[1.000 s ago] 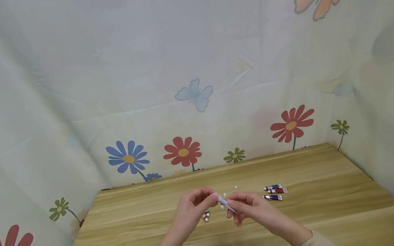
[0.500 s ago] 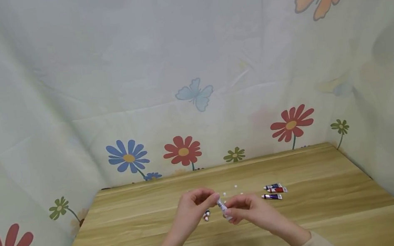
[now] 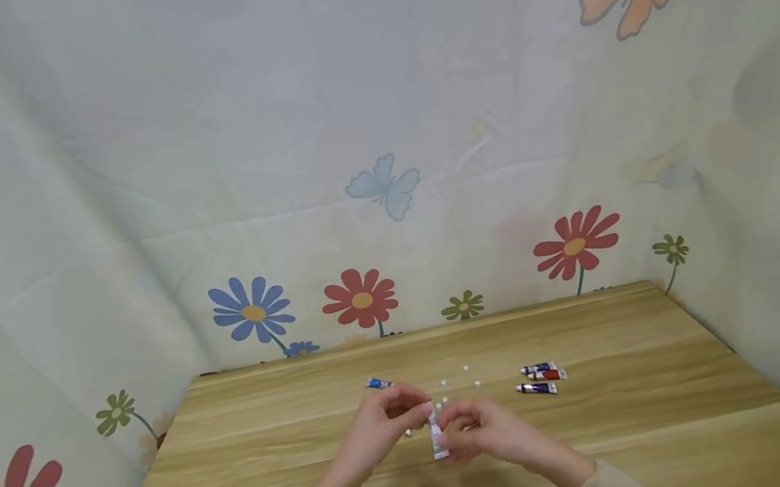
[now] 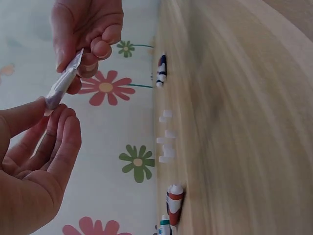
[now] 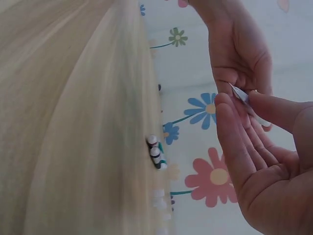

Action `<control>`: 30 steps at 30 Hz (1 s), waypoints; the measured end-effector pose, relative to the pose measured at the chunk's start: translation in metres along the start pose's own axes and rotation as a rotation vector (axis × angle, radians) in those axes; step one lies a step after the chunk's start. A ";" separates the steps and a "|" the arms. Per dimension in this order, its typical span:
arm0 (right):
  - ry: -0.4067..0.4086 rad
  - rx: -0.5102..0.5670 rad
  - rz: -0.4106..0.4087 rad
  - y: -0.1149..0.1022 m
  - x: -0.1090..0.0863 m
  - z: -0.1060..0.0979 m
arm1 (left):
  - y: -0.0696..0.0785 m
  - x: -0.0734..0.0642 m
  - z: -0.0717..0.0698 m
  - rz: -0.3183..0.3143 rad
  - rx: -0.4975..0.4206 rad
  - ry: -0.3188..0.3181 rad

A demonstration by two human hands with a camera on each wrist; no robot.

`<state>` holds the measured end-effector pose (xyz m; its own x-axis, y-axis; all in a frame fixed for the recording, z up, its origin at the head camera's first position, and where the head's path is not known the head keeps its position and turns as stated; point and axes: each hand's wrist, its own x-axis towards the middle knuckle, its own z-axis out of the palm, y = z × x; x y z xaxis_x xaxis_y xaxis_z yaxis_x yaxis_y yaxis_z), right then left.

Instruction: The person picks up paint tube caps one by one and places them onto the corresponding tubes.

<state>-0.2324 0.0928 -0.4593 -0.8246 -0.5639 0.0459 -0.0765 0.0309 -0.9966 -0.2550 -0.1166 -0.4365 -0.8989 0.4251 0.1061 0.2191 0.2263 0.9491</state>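
Note:
A small whitish paint tube is held above the table between both hands. My left hand pinches its cap end with thumb and fingertips. Lower down, my right hand pinches the tube's body beside the flat crimped end. In the left wrist view the tube slants from the left thumb up to the right fingers. The right wrist view shows only a sliver of the tube past the right thumb; the cap is covered by the left fingers.
Several small white caps lie on the wooden table beyond the hands. Right of them are a purple tube, a red one and a dark blue one. A blue tube and others lie behind my left hand.
The tube has swung from slanting to nearly upright in the head view, crimped end toward me. Both hands have come down slightly, the right one also leftward. A blue tube now shows behind the left hand.

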 end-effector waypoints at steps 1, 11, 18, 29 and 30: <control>-0.020 -0.020 -0.006 0.003 0.001 -0.001 | -0.003 0.000 0.001 -0.001 0.009 -0.006; -0.139 -0.115 0.034 0.036 0.005 -0.004 | -0.038 -0.004 0.014 0.019 0.170 -0.055; -0.131 -0.166 0.088 0.046 0.010 -0.004 | -0.055 0.000 0.013 -0.003 0.172 -0.089; -0.059 -0.269 0.122 0.043 0.019 -0.004 | -0.059 0.015 0.013 -0.020 0.213 -0.122; -0.050 -0.284 0.125 0.043 0.020 -0.004 | -0.059 0.016 0.012 -0.027 0.206 -0.120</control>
<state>-0.2543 0.0859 -0.5012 -0.8096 -0.5805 -0.0864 -0.1355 0.3281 -0.9349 -0.2780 -0.1122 -0.4942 -0.8566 0.5150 0.0336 0.2795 0.4082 0.8691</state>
